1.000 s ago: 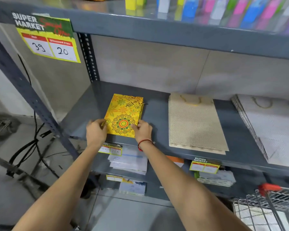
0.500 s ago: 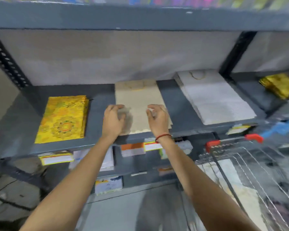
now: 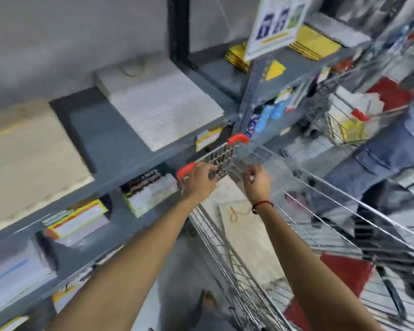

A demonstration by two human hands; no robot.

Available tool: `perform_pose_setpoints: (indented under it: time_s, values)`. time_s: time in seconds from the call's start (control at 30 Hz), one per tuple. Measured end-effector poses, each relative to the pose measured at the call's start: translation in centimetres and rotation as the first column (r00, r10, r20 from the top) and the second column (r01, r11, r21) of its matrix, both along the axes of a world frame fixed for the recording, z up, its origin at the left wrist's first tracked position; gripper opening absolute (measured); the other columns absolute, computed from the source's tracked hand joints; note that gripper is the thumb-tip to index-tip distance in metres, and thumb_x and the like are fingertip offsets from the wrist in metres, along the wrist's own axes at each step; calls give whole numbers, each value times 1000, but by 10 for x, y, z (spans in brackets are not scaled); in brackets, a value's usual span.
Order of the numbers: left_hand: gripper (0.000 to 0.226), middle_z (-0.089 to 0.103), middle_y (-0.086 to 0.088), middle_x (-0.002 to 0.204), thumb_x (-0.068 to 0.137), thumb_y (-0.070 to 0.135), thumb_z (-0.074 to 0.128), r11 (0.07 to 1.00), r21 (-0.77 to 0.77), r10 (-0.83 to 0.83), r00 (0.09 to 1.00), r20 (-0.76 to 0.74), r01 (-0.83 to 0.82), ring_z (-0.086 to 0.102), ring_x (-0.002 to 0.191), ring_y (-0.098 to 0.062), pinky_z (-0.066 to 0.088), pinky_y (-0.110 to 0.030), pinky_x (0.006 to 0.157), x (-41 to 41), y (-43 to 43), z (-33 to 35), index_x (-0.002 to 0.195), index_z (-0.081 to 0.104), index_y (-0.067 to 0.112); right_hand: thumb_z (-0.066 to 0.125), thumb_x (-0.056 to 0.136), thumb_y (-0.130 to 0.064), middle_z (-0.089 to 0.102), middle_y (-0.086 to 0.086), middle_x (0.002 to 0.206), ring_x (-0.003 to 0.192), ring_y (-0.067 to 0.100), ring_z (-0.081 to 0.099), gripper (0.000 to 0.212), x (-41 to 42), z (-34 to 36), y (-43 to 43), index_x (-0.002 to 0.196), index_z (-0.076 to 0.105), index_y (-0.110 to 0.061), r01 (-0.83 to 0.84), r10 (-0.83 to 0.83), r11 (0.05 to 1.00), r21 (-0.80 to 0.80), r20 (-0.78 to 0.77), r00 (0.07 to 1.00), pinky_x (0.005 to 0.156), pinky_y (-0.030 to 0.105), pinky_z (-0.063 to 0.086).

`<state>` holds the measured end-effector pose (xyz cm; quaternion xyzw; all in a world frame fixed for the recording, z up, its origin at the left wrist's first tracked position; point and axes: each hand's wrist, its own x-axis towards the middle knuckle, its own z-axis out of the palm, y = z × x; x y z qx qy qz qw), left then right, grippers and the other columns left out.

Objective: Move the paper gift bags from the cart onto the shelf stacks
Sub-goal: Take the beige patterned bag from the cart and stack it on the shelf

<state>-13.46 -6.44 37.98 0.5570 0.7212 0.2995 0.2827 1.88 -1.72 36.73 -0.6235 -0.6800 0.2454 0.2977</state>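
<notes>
Head view, tilted and smeared by motion, looks down over a grey metal shelf (image 3: 110,130) at 9 o'clock and a wire cart (image 3: 237,139) with red corner caps running from the centre toward 4 o'clock.

Both bare forearms reach up from 6 o'clock to the near end of the cart. The left hand (image 3: 200,180) sits at the end panel beside one red cap, its fingers (image 3: 212,169) curled. The blur hides whether they grip the wire or only hover by it. The right hand (image 3: 256,181), with a red thread (image 3: 262,205) round the wrist, hangs over the open basket. Its fingers (image 3: 250,172) are loosely curled with nothing visible in them.

Inside the cart, under and between the wrists, lies a flat beige gift bag (image 3: 244,235) with its cord handle on top. A red bag (image 3: 344,273) lies farther down the basket toward 4 o'clock.

On the shelf, a beige stack (image 3: 26,168) of flat bags lies at 9 o'clock. A white stack (image 3: 160,103) lies at 11 o'clock, with bare shelf between them. Beyond the upright at 12 o'clock, gold stacks (image 3: 237,56) lie on the next bay, partly behind a hanging sign (image 3: 275,22). Price tags (image 3: 208,139) are clipped along the shelf's front edge, and more goods fill the level below.

At 2 o'clock stands a second cart (image 3: 344,125) with boxes in it, and a person in jeans (image 3: 378,163) is just beside it.
</notes>
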Motion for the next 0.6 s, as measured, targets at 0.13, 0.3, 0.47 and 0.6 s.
perform_pose_setpoints:
  time_s: [0.13,0.3,0.47,0.6]
  values:
    - [33,61,-16,123,85,16,61,970,-225,-99,995,-21,92,57,114,-32,46,-35,97,65,46,-61,117,62,7,53,85,0,61,28,106,96,41,59,18,82,-63,14,97,66,2,157,-155,976,-154,21,988,87,47,49]
    - [50,48,-16,139,85,25,60,832,-550,-74,997,22,74,50,124,-31,46,-35,101,112,72,-119,131,49,7,54,84,-4,59,25,112,107,38,54,20,141,-146,11,102,64,-1,205,-165,906,-369,138,977,90,37,44]
    - [66,28,-20,147,88,27,57,631,-773,181,982,59,-69,37,133,-35,40,-39,103,144,83,-179,141,25,4,56,88,-20,46,22,133,127,35,40,41,177,-214,-2,125,49,-3,255,-127,762,-595,249,960,103,38,36]
    - [69,25,-21,153,90,29,54,543,-826,402,910,97,-151,28,141,-35,27,-43,117,153,83,-212,145,22,1,49,91,-29,41,25,138,127,38,41,54,195,-252,-13,138,31,-8,313,-162,661,-682,277,947,105,46,37]
